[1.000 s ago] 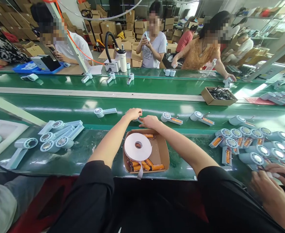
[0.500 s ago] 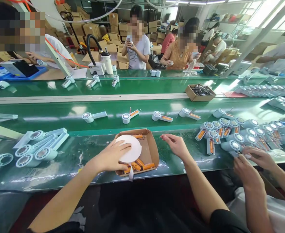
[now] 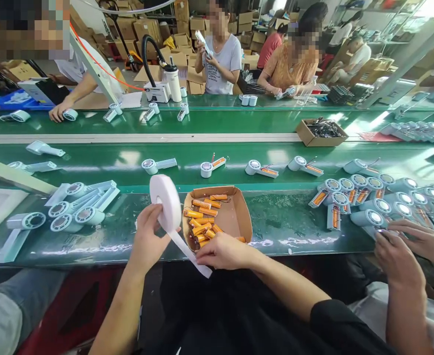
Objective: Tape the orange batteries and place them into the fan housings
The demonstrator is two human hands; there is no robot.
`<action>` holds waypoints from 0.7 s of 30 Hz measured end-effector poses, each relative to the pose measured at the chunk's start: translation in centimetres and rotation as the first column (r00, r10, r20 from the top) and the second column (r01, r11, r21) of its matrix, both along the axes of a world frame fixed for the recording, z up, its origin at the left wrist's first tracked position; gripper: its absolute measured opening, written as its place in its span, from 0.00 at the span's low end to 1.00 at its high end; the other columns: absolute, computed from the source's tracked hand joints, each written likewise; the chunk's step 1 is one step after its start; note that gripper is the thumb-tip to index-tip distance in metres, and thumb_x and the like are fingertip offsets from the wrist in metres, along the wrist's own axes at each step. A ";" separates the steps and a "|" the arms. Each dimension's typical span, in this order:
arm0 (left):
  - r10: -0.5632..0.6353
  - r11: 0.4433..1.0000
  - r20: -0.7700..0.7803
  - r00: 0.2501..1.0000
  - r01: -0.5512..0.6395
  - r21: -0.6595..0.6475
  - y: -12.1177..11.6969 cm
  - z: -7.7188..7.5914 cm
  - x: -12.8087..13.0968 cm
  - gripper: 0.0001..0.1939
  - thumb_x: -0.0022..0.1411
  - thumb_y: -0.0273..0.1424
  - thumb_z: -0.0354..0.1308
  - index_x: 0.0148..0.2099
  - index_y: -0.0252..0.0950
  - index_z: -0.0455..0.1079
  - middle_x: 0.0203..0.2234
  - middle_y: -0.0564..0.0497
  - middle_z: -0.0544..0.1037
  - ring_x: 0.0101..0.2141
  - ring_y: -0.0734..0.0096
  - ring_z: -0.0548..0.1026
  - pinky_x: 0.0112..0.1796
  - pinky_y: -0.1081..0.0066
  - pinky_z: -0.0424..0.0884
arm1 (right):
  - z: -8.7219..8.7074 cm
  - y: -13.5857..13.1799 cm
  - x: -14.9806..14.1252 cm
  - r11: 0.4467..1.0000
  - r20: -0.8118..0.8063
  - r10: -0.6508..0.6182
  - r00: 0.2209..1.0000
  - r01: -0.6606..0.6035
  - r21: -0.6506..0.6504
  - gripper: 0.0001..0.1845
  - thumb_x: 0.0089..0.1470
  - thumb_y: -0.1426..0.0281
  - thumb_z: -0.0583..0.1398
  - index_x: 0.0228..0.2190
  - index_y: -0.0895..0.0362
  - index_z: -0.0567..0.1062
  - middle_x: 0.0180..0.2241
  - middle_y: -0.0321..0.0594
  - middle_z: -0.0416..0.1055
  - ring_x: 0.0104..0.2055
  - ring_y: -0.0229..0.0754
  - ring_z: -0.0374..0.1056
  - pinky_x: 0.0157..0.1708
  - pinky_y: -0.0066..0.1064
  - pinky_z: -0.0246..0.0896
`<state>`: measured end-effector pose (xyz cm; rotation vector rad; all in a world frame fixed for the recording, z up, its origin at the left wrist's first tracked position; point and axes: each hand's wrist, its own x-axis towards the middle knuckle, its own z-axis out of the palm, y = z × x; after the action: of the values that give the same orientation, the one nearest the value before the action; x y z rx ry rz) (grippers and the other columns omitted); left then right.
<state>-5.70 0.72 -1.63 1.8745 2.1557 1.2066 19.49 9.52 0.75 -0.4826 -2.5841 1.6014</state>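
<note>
A roll of white tape [image 3: 170,204] stands tilted in my left hand [image 3: 149,241], whose fingers and thumb grip it at the core and lower edge. A loose strip [image 3: 187,250] hangs from the roll down to the right. My right hand [image 3: 222,252] pinches that strip near its lower end. Just behind my hands, a cardboard box [image 3: 241,212] lies on the bench, with several orange battery cells [image 3: 204,219] inside; my right hand hides part of its front edge.
Light-blue fan housings [image 3: 72,212] are piled on the left, with more [image 3: 372,202] on the right. Others stand along the green belt [image 3: 124,167]. A co-worker's hands [image 3: 398,241] work at my right. Beyond the belt stands a box of black parts [image 3: 322,133]; people sit across.
My left hand has lifted the tape roll off the box and moved it left, uncovering the cells. My right hand has come left and down onto the loose strip.
</note>
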 end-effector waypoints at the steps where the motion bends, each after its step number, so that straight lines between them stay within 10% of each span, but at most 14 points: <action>1: 0.043 0.999 0.081 0.996 -0.042 -0.012 -0.3 -0.5 -0.2 0.32 0.62 0.39 0.68 0.66 0.48 0.65 0.61 0.43 0.70 0.63 0.46 0.71 0.51 0.53 0.84 | 0.4 0.6 -0.1 0.995 0.024 0.043 0.999 -0.045 0.094 0.06 0.63 0.66 0.67 0.38 0.52 0.87 0.31 0.34 0.84 0.30 0.38 0.76 0.36 0.27 0.67; 4: 0.108 0.994 0.211 0.972 -0.100 -0.050 -0.9 -1.5 0.0 0.32 0.63 0.42 0.67 0.67 0.48 0.65 0.62 0.42 0.68 0.63 0.47 0.71 0.47 0.58 0.86 | 1.5 4.0 -0.5 0.928 0.137 -0.099 0.986 0.041 0.371 0.10 0.68 0.65 0.63 0.43 0.51 0.86 0.40 0.38 0.85 0.40 0.43 0.79 0.42 0.29 0.67; 7: 0.079 0.996 0.209 0.975 -0.069 -0.055 -1.0 -2.0 0.9 0.31 0.64 0.41 0.66 0.67 0.47 0.65 0.62 0.42 0.68 0.64 0.47 0.70 0.48 0.58 0.86 | 1.4 7.2 -1.3 0.748 0.261 -0.379 0.888 0.127 0.652 0.15 0.72 0.67 0.57 0.50 0.56 0.83 0.47 0.49 0.83 0.50 0.50 0.77 0.48 0.33 0.67; 12: -0.013 0.999 0.098 0.995 0.016 -0.031 -0.8 -2.9 1.8 0.30 0.64 0.39 0.67 0.66 0.45 0.67 0.60 0.41 0.70 0.65 0.45 0.68 0.49 0.55 0.84 | -0.5 8.7 -2.1 0.601 0.352 -0.481 0.803 0.009 0.799 0.18 0.73 0.66 0.54 0.50 0.59 0.82 0.56 0.58 0.73 0.58 0.57 0.69 0.50 0.40 0.69; 21: -0.075 0.997 -0.053 0.996 0.075 0.010 -0.4 -3.8 1.9 0.32 0.62 0.30 0.67 0.67 0.45 0.67 0.58 0.42 0.74 0.62 0.46 0.70 0.58 0.51 0.78 | -1.5 8.6 -0.4 0.681 0.376 -0.471 0.798 0.058 0.730 0.17 0.71 0.67 0.56 0.53 0.59 0.79 0.52 0.53 0.78 0.54 0.53 0.75 0.54 0.38 0.68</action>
<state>-3.82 0.32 -5.42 1.9945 2.0872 1.1715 19.13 18.10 -0.73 -1.3076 -2.9933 0.3134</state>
